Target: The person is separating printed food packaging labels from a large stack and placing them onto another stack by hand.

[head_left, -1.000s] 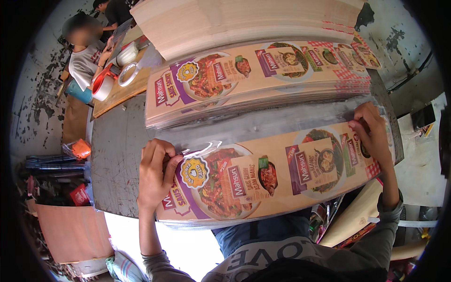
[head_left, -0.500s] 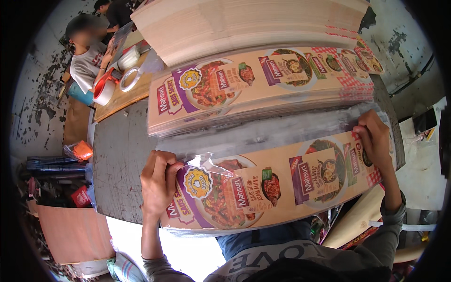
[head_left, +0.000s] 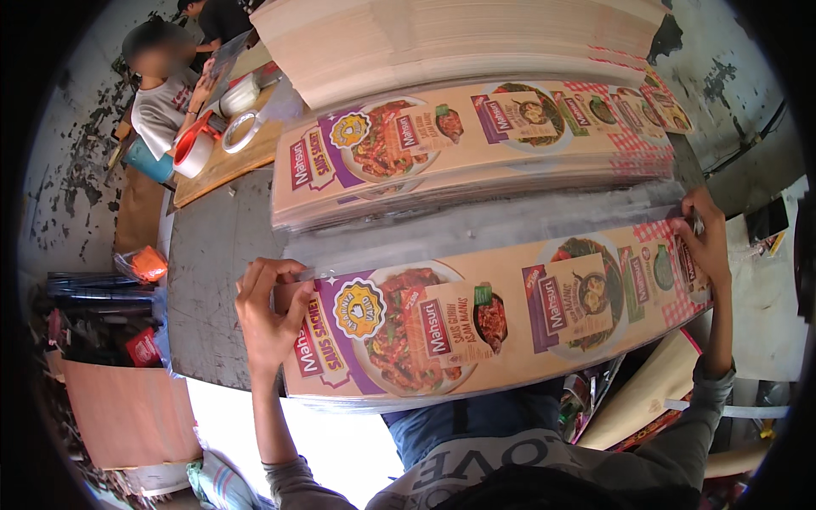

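Observation:
A long tan printed cardboard sheet [head_left: 501,336] with food pictures lies across the table edge closest to me, in a clear plastic sleeve [head_left: 408,253] that extends beyond its far edge. My left hand [head_left: 268,314] is closed at the sleeve's far left corner, thumb on the near side and fingertips curled at the edge. At the far right corner, my right hand [head_left: 707,242] pinches the plastic between thumb and fingers. Just beyond lies a stack of similar printed sheets [head_left: 467,140], with layered plastic along its near side.
A tall stack of cardboard [head_left: 442,51] rises at the back. On a wooden board [head_left: 255,161] at the far left are a red-handled tape dispenser [head_left: 194,151] and a tape roll [head_left: 243,133]. Another person [head_left: 161,110] works beside it. An orange bundle [head_left: 149,263] sits left of the grey table [head_left: 208,280].
My hands have moved farther apart, the left one to the left and the right one to the right. The near sheet lies flatter, with its right end uncovered, and the glare on its plastic has faded.

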Demonstrator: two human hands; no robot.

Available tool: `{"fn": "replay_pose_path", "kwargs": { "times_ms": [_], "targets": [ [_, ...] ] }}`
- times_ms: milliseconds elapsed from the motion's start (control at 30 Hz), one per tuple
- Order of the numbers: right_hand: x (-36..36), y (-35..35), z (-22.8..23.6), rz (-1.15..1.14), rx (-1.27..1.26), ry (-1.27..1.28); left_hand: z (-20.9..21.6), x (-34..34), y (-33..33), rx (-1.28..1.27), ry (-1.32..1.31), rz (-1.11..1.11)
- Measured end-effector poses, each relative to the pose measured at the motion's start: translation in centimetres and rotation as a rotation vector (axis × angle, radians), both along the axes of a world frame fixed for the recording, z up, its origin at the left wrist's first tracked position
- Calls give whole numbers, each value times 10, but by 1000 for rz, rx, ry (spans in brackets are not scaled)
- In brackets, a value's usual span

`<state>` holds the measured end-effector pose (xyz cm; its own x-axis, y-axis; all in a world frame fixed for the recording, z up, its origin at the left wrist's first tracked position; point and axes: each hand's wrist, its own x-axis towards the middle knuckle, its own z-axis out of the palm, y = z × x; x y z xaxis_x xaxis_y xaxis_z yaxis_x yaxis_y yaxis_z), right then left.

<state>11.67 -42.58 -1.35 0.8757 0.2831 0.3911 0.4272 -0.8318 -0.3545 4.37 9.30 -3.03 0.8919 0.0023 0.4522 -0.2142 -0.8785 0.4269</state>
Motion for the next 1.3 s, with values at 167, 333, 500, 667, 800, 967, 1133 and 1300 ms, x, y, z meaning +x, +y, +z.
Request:
{"fn": "replay_pose_path", "kwargs": {
  "times_ms": [167, 333, 500, 667, 800, 967, 1133, 1300],
  "targets": [
    [4, -9, -13, -3, 112, -51, -3, 0, 4, -84, 40, 16],
    [5, -6, -14, -48, 92, -65, -2, 3, 2, -35, 30, 48],
    [11, -2, -14, -109, 68, -46, 2, 1, -3, -21, 27, 115],
    [12, -4, -15, -77, 44, -102, -2, 1, -2, -182, 72, 189],
    [5, -2, -13, -130, 53, -101, -9, 1, 2, -278, 71, 186],
    [-15, 13, 0, -178, 10, -105, -9, -36, -3, -142, -115, 217],
    [-65, 10, -8, -313, 66, -90, -9, -100, 4, -89, 38, 408],
    [-85, -5, -25, -529, 67, -50, -8, -117, -14, -79, 132, 372]
  ]
}}
